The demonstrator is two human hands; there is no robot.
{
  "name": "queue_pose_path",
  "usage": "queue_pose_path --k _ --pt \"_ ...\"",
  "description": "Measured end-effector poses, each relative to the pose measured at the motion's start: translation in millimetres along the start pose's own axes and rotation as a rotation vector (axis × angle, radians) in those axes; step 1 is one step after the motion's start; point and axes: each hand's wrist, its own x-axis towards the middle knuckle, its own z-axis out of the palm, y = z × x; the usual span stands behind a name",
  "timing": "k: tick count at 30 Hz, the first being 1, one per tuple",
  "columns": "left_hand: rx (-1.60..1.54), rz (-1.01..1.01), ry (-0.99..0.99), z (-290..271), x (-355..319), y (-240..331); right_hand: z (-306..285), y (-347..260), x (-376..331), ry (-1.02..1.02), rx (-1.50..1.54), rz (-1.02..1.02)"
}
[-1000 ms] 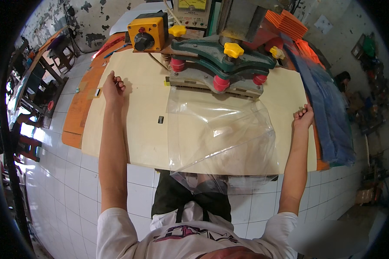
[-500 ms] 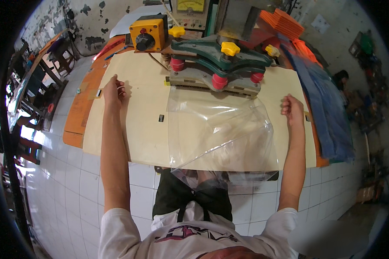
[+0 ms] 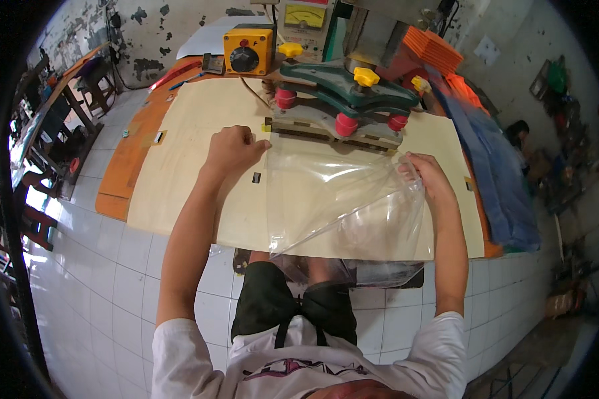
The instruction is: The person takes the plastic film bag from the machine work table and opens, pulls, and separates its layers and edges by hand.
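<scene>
A clear plastic sheet [image 3: 319, 199] lies on the cream work surface [image 3: 186, 159], folded over itself and hanging past the front edge. Its far end sits at the lower plate of a green and grey press [image 3: 339, 130]. My left hand [image 3: 233, 149] is closed, fingers curled, with the thumb at the sheet's far left edge; the exact pinch is hard to see. At the far right edge, my right hand [image 3: 427, 174] has its fingers closed on the sheet, just below the right end of the press.
A yellow control box [image 3: 247, 52] with a black dial stands left of the press, a meter unit [image 3: 305, 23] behind it. Blue sheets [image 3: 492, 166] hang over the right side, with an orange stack [image 3: 432, 50] beyond. A small dark piece [image 3: 256, 177] lies near my left hand.
Both hands have moved inward from the sides to the sheet's far edges, and the right now grips it. The sheet's hanging corner has shifted slightly at the front.
</scene>
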Motion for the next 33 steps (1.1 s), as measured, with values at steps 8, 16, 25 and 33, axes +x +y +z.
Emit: queue_pose_path --k 8,16,25,33 --pt "0.057 0.019 0.008 13 3 -14 6 -7 22 -0.262 -0.358 0.075" --pt "0.034 0.014 -0.044 18 -1 -15 32 9 10 -0.199 -0.193 0.050" --pt "-0.024 0.164 -0.016 20 -9 -11 36 -7 -111 -0.279 -0.035 -0.096" --pt "-0.397 0.318 -0.320 41 -24 22 -8 28 -178 -0.295 -0.110 -0.425"
